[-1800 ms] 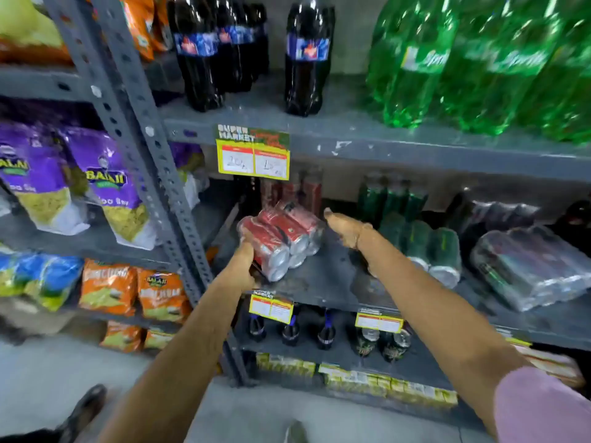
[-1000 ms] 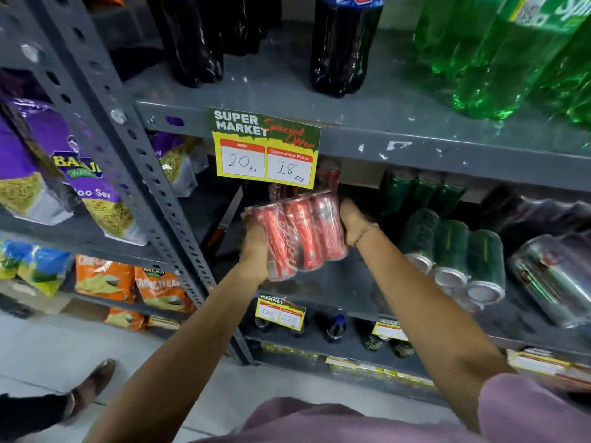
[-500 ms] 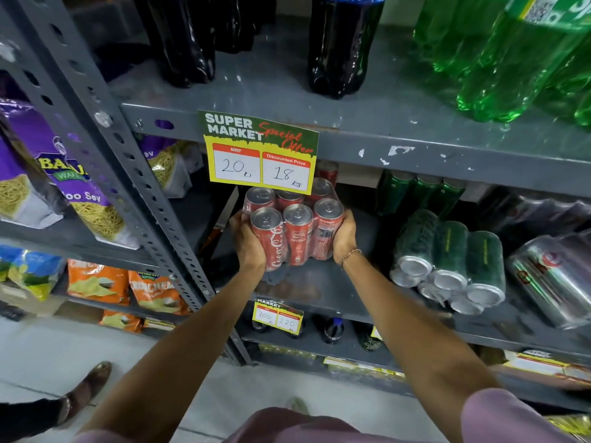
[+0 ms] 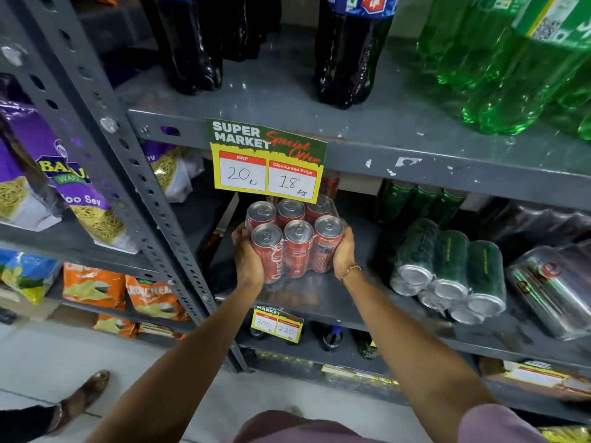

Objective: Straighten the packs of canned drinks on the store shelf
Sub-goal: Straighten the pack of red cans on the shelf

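A shrink-wrapped pack of red cola cans (image 4: 294,241) stands upright on the grey middle shelf (image 4: 323,308), tops facing up. My left hand (image 4: 248,260) grips its left side and my right hand (image 4: 343,251) grips its right side. To the right, a pack of green cans (image 4: 447,270) lies on its side with the can ends toward me. Further right, a clear-wrapped pack of silver cans (image 4: 553,282) also lies tilted on its side. More green cans (image 4: 419,199) stand upright behind.
A yellow price tag (image 4: 267,161) hangs from the shelf above, just over the red pack. Dark cola bottles (image 4: 348,49) and green bottles (image 4: 518,65) stand on the upper shelf. A perforated steel post (image 4: 128,174) borders the left; snack bags (image 4: 92,282) lie beyond. Someone's shoe (image 4: 84,394) is at lower left.
The red pack was lying on its side; both my hands gripped it, lifted it and turned it upright on the shelf. The view has moved closer.
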A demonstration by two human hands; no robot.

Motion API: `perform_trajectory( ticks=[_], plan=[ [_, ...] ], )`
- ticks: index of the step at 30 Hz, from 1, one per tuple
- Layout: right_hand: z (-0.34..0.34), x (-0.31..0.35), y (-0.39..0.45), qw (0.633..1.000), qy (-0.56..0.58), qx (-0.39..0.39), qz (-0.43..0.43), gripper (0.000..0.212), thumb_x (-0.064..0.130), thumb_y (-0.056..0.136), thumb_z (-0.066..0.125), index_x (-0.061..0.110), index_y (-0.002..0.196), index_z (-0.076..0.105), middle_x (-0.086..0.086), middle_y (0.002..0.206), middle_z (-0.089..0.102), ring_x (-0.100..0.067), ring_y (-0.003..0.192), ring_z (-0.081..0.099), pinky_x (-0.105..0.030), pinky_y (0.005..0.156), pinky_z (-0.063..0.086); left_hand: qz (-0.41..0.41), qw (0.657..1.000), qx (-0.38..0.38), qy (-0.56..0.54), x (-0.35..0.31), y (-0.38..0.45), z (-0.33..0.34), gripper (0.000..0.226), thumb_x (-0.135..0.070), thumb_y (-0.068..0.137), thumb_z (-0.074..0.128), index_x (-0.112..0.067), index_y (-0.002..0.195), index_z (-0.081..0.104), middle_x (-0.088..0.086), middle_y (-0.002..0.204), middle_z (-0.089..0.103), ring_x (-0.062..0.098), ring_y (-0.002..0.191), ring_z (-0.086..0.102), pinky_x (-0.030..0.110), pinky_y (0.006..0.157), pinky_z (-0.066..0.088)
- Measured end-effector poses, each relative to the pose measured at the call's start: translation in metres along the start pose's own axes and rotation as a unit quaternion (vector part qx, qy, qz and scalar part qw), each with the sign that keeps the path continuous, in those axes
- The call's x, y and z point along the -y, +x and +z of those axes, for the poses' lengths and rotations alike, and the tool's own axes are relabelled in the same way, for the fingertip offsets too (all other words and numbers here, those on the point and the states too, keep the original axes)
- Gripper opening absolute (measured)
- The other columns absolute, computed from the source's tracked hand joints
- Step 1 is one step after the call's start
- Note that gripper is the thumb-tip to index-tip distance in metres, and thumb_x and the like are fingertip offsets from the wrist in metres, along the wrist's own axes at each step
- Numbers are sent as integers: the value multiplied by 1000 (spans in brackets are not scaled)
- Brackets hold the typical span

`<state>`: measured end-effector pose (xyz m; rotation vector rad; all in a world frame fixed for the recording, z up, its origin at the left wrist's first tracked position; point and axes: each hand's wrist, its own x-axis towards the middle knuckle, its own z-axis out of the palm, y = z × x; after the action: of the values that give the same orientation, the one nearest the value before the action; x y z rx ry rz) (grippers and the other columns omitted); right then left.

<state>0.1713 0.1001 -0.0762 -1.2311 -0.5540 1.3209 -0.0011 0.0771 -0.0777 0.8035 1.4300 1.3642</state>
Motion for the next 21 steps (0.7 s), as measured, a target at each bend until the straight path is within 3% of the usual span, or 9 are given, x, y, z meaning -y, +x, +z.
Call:
perform_trajectory(
  ticks=[2,4,7,9,10,13,16,18,21],
  plan=[
    [-4,8,-4,1000,-18,10,7,42,39,97,30,9,106,58,-5,89,69,-17,80,65,-27,65,54,-25,999,11,24,-2,-4,-3,67,-81,80,23,-37,118,55,3,125,63,22,115,61,47,105,45],
    [-5,21,-6,999,-9,25,26,43,39,97,27,14,93,62,0,75,74,-14,72,68,-26,63,55,-46,999,1,15,-5,-24,-1,74,-75,87,18,-31,138,47,0,135,58,19,122,56,41,108,41],
    [0,36,-10,996,-11,72,51,53,50,95,27,16,91,68,-2,77,77,-19,78,69,-33,72,54,-3,1000,30,7,3,-69,13,73,-64,94,21,-26,155,8,3,163,17,19,148,23,43,121,20],
    [3,36,-14,995,-4,83,55,57,56,94,27,18,96,69,-2,81,78,-21,81,71,-34,72,54,25,997,50,59,10,-84,20,78,-59,96,26,-23,153,-14,0,164,-10,17,152,0,45,123,8],
    [5,34,-18,997,3,67,49,59,57,94,25,18,96,68,-2,81,78,-21,80,71,-34,71,55,26,995,56,80,13,-80,20,81,-58,96,30,-22,152,-18,0,164,-15,17,152,-4,47,124,7],
    [13,15,-39,997,47,29,46,65,63,90,26,14,105,67,-8,92,76,-23,87,71,-38,81,56,83,989,94,84,7,-54,4,97,-67,86,43,-24,152,-15,7,164,-1,23,150,13,48,121,19],
    [21,-9,-66,997,-12,-69,-18,59,63,87,35,17,119,54,-5,121,63,-19,107,61,-41,103,43,46,963,159,211,-3,-20,-18,117,-87,68,28,-20,152,-18,14,162,16,31,141,35,42,113,32],
    [21,-7,-78,992,-51,-101,-54,57,55,95,27,17,135,42,5,127,46,-10,116,43,-34,109,30,-2,952,110,285,-4,-15,-22,102,-78,82,22,-14,153,-14,19,161,17,40,141,35,47,113,34],
    [11,6,-71,995,-86,-39,-13,70,62,93,19,14,136,47,4,130,50,-13,124,45,-33,110,32,93,973,87,192,0,-50,-3,80,-58,96,27,-15,154,-9,17,163,8,28,150,13,49,122,18]
  ],
)
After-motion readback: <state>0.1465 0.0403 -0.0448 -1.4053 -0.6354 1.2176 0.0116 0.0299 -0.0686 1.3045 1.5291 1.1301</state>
